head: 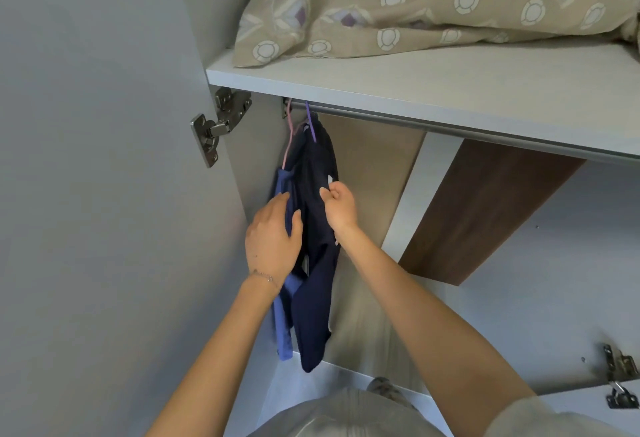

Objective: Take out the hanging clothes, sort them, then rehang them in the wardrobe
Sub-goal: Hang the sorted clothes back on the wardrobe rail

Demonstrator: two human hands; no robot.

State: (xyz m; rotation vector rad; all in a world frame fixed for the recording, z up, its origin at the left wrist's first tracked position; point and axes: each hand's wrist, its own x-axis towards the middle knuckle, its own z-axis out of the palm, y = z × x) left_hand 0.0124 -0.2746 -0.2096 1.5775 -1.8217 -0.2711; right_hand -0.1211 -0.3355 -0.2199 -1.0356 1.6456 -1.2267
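At the centre of the frame my left hand (273,239) lies flat against the hanging clothes, fingers fairly straight, thumb on the navy garment (317,263). My right hand (341,206), just to its right, pinches the edge of that same garment with curled fingers. A lighter blue garment (282,325) hangs touching it on the left. Above them, a pink hanger (289,135) and a purple hanger (310,123) hook over the metal rail (450,126) beneath the shelf (415,83). Patterned beige bedding (415,0) sits on the shelf at the top. A metal hinge (214,124) shows at centre left
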